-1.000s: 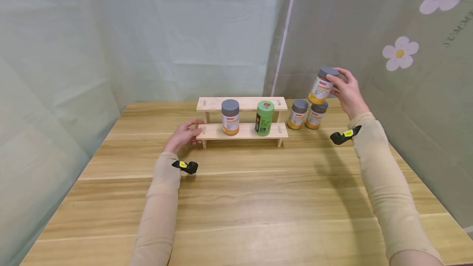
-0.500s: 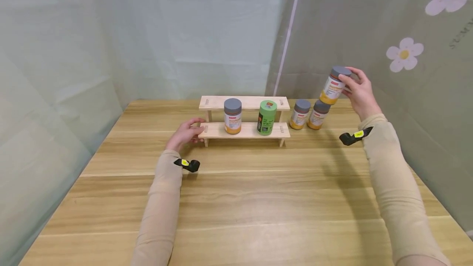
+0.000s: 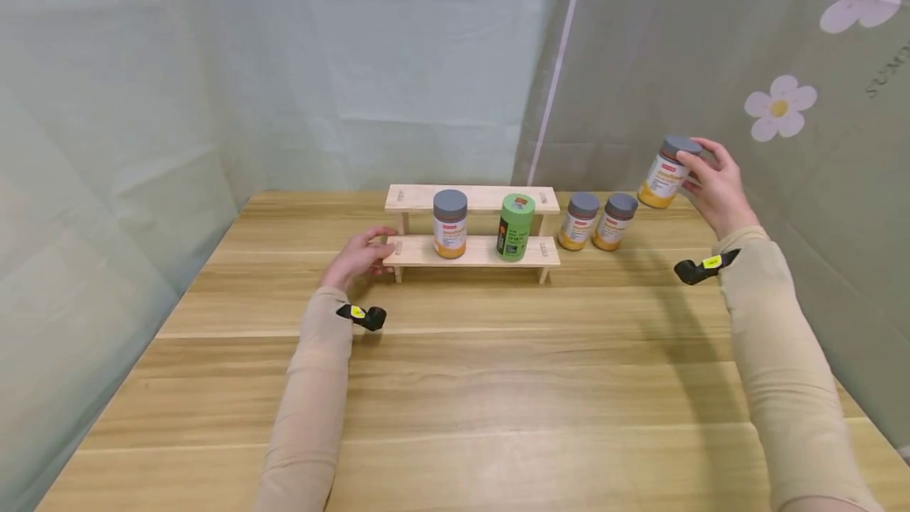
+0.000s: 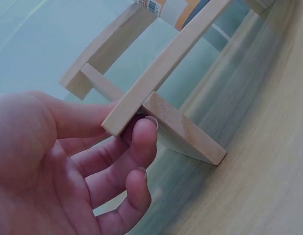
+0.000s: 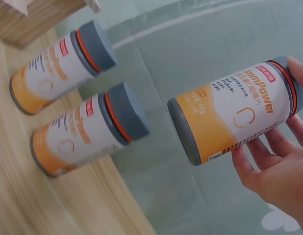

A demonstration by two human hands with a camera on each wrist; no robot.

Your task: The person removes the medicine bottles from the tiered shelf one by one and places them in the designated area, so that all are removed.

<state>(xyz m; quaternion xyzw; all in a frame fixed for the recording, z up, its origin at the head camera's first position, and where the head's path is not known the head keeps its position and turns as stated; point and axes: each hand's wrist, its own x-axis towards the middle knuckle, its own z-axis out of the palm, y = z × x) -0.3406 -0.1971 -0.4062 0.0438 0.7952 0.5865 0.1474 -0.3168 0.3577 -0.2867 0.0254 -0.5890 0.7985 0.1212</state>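
Observation:
My right hand (image 3: 720, 188) holds a supplement bottle (image 3: 664, 174) by its grey lid and upper side, slightly tilted, above the table's back right. The bottle has a white and orange label, clearly readable in the right wrist view. At the left end of a two-step wooden display rack (image 3: 483, 197), my left hand (image 3: 358, 257) pinches the lower step. The left wrist view shows fingers (image 4: 144, 139) curled under the board's end, the thumb against its other face. On that lower step stand a matching bottle (image 3: 450, 226) and a green container (image 3: 515, 229) with a black label.
Two more matching bottles, a nearer-rack one (image 3: 579, 221) and another (image 3: 614, 223), stand upright side by side right of the rack. The wooden table (image 3: 498, 385) reaches back to hanging cloth (image 3: 426, 62), flower-printed on the right.
My right hand has carried its bottle to the right, from over the rightmost standing bottle to beyond it, and slightly lower at the end. The left hand keeps its place on the rack.

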